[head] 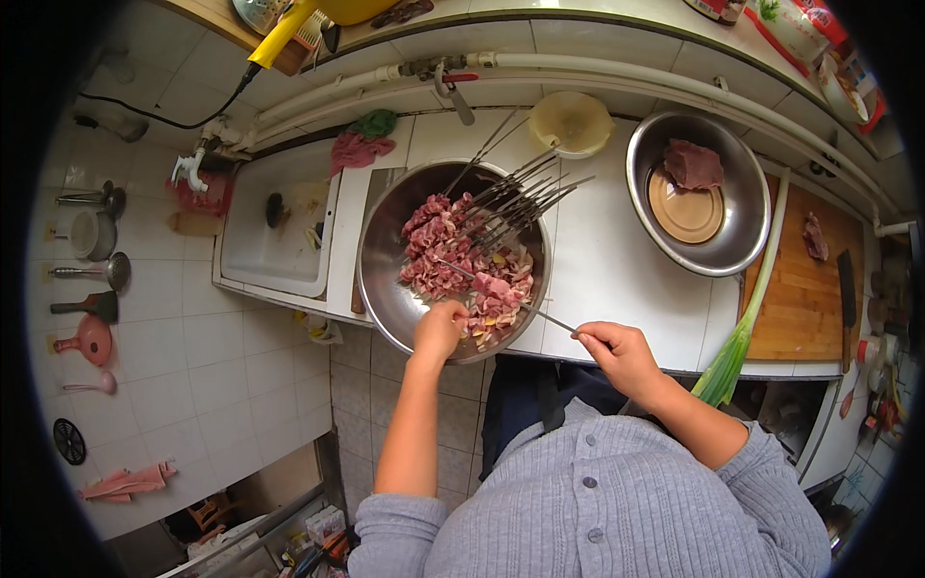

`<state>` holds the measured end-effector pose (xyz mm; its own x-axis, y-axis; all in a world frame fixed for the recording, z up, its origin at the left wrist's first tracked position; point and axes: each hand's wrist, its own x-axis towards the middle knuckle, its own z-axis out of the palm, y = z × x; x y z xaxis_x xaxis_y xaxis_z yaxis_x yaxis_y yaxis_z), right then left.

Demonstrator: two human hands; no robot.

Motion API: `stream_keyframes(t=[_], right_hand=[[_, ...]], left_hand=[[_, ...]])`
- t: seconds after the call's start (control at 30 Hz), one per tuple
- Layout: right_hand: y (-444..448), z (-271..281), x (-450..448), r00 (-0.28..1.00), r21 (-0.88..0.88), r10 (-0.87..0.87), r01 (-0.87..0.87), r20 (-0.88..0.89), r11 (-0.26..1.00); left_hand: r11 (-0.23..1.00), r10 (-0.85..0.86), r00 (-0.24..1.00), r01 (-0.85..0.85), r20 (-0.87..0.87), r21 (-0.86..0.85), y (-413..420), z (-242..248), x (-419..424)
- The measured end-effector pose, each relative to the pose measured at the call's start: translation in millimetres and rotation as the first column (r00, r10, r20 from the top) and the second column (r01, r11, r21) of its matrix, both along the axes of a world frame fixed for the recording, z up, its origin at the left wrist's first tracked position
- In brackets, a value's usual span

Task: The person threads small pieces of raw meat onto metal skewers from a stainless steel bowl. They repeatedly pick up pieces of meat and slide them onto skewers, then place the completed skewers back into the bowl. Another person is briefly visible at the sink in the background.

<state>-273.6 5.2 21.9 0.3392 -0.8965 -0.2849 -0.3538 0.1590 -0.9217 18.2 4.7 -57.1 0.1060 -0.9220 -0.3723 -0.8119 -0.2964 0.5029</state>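
Note:
My right hand [621, 354] grips the end of a metal skewer [549, 318], which slants up and left over a large steel bowl [390, 303]. Chunks of raw meat [495, 287] are threaded along the skewer's middle. Inside the bowl, my left hand [439, 329] has its fingers drawn together beside the loose meat and sliced onion with yellow pieces [491, 329]; whether they pinch anything is hidden. Several loaded skewers [527, 195] lie heaped in the bowl, their bare ends leaning over the far right rim.
On the right, a steel basin [741, 238] holds a meat block [694, 165]. Beyond it are a wooden cutting board [802, 303], a cleaver [847, 296] and a long green onion [759, 289]. A sink [246, 238] lies left; a yellowish bowl [571, 123] stands behind.

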Motion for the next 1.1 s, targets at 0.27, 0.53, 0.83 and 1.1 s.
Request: stream_keyframes(t=[0.27, 0.53, 0.83, 1.1], right_hand=[[3, -9, -8, 1.0, -0.053, -0.01, 0.01, 0.002, 0.999], [1, -5, -16, 0.999, -0.014, 0.012, -0.012, -0.03, 1.0], [14, -10, -22, 0.994, -0.015, 0.086, -0.088, -0.064, 0.996], [15, -9, -18, 0.993, -0.032, 0.088, -0.09, -0.074, 0.995]], left_hand=[[0.993, -0.115, 0.96, 0.102, 0.257, 0.065, -5, -21, -9], [0.99, 0.074, 0.997, -0.071, -0.016, 0.124, -7, -3, -7], [0.681, 0.532, -0.247, -0.444, -0.81, 0.582, 2, 39, -5], [0.683, 0.454, -0.466, -0.366, -0.76, 0.632, 2, 48, -24]])
